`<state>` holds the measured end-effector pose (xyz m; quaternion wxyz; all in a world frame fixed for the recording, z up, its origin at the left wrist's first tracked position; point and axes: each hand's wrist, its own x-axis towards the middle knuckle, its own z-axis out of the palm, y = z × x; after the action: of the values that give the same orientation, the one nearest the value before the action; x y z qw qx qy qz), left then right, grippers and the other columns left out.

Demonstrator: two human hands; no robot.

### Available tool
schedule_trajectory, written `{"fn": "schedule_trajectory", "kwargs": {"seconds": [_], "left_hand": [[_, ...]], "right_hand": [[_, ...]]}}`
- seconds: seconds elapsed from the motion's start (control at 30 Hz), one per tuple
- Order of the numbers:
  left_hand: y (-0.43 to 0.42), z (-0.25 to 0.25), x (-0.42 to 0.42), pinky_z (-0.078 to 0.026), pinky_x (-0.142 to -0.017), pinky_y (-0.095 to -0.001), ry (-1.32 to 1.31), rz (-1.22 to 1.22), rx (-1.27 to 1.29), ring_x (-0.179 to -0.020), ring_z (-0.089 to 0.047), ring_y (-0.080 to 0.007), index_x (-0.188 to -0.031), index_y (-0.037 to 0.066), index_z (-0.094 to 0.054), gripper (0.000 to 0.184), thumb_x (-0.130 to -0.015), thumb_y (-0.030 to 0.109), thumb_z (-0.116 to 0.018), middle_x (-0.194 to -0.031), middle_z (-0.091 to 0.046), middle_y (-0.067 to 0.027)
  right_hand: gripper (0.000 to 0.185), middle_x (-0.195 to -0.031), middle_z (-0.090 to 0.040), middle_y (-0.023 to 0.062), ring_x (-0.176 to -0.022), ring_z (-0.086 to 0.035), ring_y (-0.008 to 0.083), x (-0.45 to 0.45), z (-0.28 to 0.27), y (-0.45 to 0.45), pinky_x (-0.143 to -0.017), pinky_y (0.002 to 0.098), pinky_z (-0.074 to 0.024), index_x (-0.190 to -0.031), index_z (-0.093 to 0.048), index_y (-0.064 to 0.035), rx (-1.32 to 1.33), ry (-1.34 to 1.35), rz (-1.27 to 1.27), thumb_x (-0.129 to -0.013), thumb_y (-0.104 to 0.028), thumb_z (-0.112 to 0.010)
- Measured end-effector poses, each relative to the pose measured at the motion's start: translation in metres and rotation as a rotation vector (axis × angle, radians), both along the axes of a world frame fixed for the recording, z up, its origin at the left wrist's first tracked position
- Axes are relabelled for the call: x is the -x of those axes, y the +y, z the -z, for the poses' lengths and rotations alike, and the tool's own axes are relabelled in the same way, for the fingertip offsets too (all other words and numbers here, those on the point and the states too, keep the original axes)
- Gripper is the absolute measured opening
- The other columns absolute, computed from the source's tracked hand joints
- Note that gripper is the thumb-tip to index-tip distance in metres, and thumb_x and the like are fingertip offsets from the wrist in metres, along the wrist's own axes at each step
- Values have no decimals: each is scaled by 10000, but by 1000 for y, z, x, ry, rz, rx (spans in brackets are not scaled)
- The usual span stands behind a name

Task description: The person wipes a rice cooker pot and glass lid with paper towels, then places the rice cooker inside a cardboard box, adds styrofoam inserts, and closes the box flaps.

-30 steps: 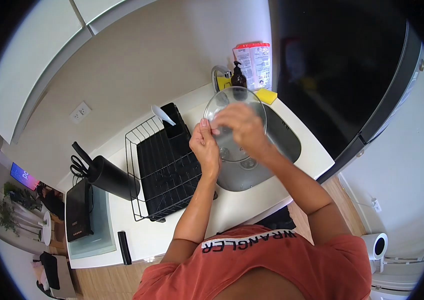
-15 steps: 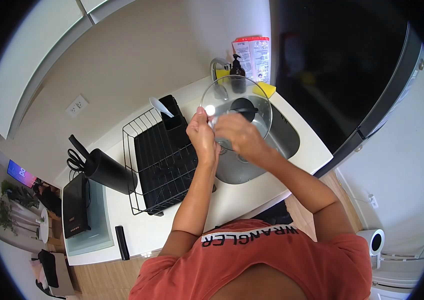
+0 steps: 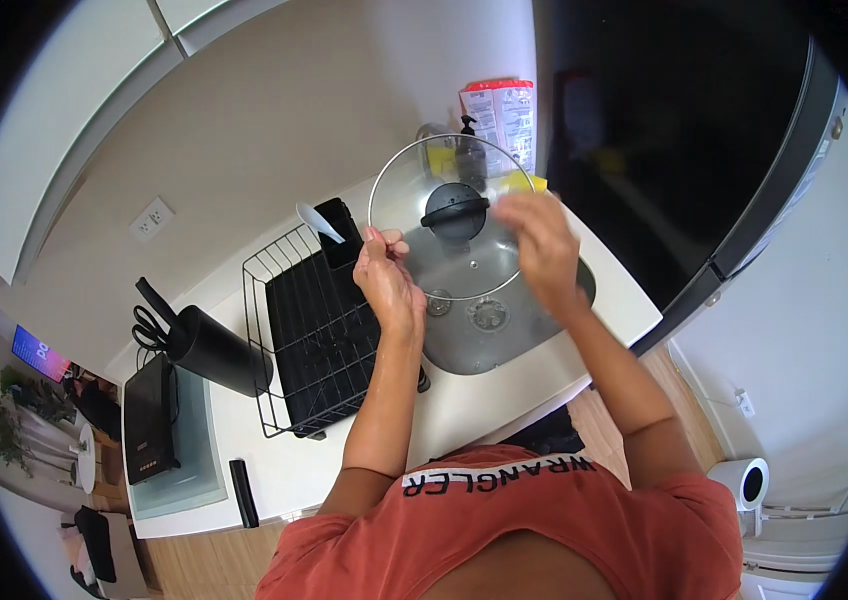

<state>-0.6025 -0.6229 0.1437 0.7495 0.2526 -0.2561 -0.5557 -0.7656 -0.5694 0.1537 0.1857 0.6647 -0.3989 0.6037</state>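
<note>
Alongside, dish rack (image 3: 319, 340) stood left of sink (image 3: 479, 355). Left hand (image 3: 391, 283) pinched glass lid (image 3: 456, 212) at left rim; right hand (image 3: 546, 245) curled opposite, contact unclear.

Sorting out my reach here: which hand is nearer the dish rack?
Left. The left hand grips the glass lid beside the dish rack; the right hand is farther off, above the sink.

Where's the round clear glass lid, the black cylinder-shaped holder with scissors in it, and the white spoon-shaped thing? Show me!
Glass lid (image 3: 455, 222): head view, on its black middle handle.
Black holder (image 3: 222, 353): head view, on its side.
White spoon-shaped thing (image 3: 315, 218): head view, on its wide end.
</note>
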Motion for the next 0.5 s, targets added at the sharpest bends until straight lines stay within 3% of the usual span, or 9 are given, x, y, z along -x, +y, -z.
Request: {"fn": "schedule_trajectory", "kwargs": {"seconds": [0.13, 0.23, 0.3, 0.5], "left_hand": [[-7, 6, -12, -372, -571, -209, -29, 44, 44, -569, -449, -93, -723, 14, -560, 297, -903, 242, -497, -652, -526, -29], [-5, 9, -15, -376, -572, -214, -67, 117, 118, -574, -464, -94, -730, 14, -562, 294, -904, 240, -494, -662, -542, -36], [-7, 8, -15, -373, -565, -218, -96, 125, 192, -573, -476, -94, -727, 14, -561, 281, -903, 223, -495, -671, -553, -43], [7, 1, -4, -347, -551, -212, -338, 112, 297, -575, -457, -78, -750, 2, -581, 254, -904, 181, -486, -645, -552, -30]], "right_hand": [[295, -887, -607, 102, -852, -563, 263, -16, 26, 19, -783, 345, -451, -879, -631, -6, -26, 59, -120, -662, 129, -485], [307, -889, -608, 96, -847, -559, 255, -5, 10, 19, -771, 337, -456, -894, -634, -16, 22, 154, 12, -663, 133, -497], [305, -883, -610, 86, -839, -556, 244, 1, -11, 10, -741, 318, -463, -893, -640, -26, -1, -7, 11, -663, 137, -521], [292, -883, -603, 99, -840, -556, 259, -3, -48, -21, -720, 324, -461, -917, -626, -19, -108, -10, -212, -654, 98, -580]]}}
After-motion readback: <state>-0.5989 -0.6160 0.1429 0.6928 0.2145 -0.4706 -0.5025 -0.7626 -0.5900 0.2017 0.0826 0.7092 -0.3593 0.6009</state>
